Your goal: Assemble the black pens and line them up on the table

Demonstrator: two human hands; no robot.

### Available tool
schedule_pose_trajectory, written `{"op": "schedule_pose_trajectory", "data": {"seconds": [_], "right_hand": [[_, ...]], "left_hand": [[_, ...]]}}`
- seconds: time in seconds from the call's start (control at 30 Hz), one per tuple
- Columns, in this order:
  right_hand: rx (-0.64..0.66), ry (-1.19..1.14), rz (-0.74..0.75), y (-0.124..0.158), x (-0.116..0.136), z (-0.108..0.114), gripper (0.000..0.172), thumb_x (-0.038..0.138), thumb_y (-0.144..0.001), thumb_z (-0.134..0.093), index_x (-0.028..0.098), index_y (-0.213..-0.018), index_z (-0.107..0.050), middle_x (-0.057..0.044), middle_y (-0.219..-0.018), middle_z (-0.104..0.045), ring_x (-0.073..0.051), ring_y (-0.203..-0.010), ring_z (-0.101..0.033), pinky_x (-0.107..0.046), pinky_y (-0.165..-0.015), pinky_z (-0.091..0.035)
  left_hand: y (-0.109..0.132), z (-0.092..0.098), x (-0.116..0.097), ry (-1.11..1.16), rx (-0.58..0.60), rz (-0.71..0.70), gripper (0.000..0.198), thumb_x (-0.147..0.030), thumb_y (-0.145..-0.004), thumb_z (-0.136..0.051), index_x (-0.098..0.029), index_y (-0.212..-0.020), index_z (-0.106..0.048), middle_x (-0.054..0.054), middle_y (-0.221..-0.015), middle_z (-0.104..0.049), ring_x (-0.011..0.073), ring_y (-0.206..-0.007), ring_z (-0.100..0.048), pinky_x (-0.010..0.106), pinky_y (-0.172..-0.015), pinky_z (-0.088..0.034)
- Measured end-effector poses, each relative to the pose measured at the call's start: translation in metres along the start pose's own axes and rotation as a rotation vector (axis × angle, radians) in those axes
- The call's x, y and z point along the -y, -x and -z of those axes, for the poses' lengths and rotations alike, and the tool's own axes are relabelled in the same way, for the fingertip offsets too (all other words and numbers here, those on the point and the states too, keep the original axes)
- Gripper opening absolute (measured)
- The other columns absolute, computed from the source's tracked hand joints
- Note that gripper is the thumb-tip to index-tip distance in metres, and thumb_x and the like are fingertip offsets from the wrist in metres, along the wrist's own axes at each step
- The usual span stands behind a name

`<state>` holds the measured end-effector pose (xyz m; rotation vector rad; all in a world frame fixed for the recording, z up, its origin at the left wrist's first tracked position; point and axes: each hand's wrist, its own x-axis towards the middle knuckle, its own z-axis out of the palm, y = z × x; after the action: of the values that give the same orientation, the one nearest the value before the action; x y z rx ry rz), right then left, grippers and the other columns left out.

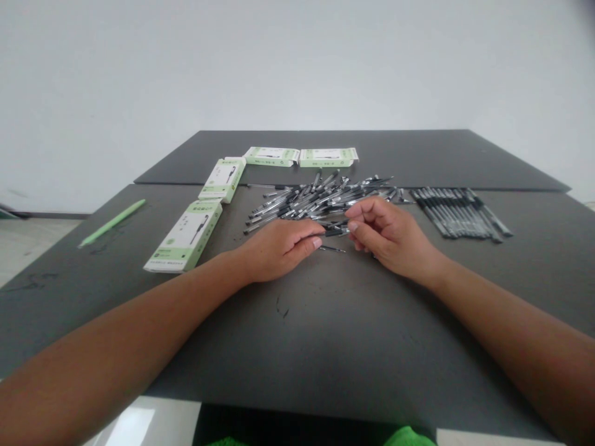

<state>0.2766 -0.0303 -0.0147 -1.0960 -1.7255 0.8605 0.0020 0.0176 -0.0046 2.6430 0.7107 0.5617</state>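
A black-gripped pen (pixel 333 233) lies level between my two hands. My left hand (pixel 282 249) pinches its left end between thumb and forefinger, palm down. At the pen's other end, my right hand (pixel 387 234) is closed with its fingers curled toward the thumb; what sits in them is hidden. Just below the pen, a thin dark refill or pen part (pixel 332 249) rests on the table. Behind both hands spreads a loose pile of clear and black pens (pixel 320 195), partly covered by my fingers.
To the right, a neat row of pens (pixel 458 214) lies side by side. Green-and-white pen boxes (pixel 186 235) line the left, with two more boxes (pixel 328 157) at the back. A light green pen-like stick (pixel 114 223) lies far left on the dark table (pixel 316 347).
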Motion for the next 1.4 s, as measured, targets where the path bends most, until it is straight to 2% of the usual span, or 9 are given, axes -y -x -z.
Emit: {"op": "schedule_pose_trajectory", "data": {"seconds": [0.3,0.43,0.57,0.8,1.4], "right_hand": [[0.048,-0.021,-0.076,0.0011,0.0061,0.0026,0.019,0.036,-0.109,-0.062,0.023,-0.123,-0.064,-0.001,-0.083,-0.071,-0.016,-0.063,-0.065,-0.032,-0.059,-0.052],[0.062,0.045,0.052,0.0029,0.004,0.0042,0.021,0.028,-0.103,-0.07,0.023,-0.123,-0.067,-0.004,-0.095,-0.073,-0.018,-0.075,-0.067,-0.033,-0.067,-0.055],[0.04,0.193,0.141,0.0025,0.0035,0.0041,0.017,0.019,-0.094,-0.075,0.023,-0.11,-0.069,-0.002,-0.088,-0.071,-0.017,-0.071,-0.063,-0.032,-0.067,-0.053],[0.02,0.316,0.141,0.0002,0.0062,0.0061,0.003,0.025,-0.097,-0.073,0.024,-0.098,-0.071,-0.003,-0.083,-0.071,-0.018,-0.071,-0.061,-0.032,-0.066,-0.05],[0.05,0.326,0.126,0.0003,0.0077,0.0074,0.011,0.033,-0.103,-0.071,0.023,-0.097,-0.072,-0.004,-0.083,-0.071,-0.018,-0.071,-0.059,-0.031,-0.066,-0.047]], "left_hand": [[0.0001,-0.0003,0.0007,-0.01,0.008,0.012,0.034,-0.041,-0.115,-0.051,-0.021,-0.134,-0.072,0.005,-0.121,-0.082,0.0214,-0.105,-0.078,0.032,-0.09,-0.053],[0.0,0.0016,-0.0004,-0.002,0.01,0.03,0.034,-0.041,-0.115,-0.05,-0.022,-0.133,-0.071,0.005,-0.117,-0.082,0.0209,-0.103,-0.077,0.031,-0.087,-0.052],[-0.0006,0.0031,-0.0018,0.012,0.012,0.041,0.034,-0.041,-0.115,-0.05,-0.021,-0.132,-0.071,0.004,-0.114,-0.082,0.0204,-0.101,-0.077,0.031,-0.086,-0.052],[-0.0006,0.0034,-0.002,0.019,0.016,0.042,0.033,-0.041,-0.115,-0.05,-0.022,-0.131,-0.071,0.004,-0.113,-0.082,0.0204,-0.1,-0.077,0.031,-0.085,-0.052],[-0.0006,0.0036,-0.0023,0.009,0.012,0.035,0.033,-0.04,-0.115,-0.05,-0.022,-0.132,-0.072,0.004,-0.115,-0.083,0.0209,-0.102,-0.078,0.032,-0.087,-0.052]]}}
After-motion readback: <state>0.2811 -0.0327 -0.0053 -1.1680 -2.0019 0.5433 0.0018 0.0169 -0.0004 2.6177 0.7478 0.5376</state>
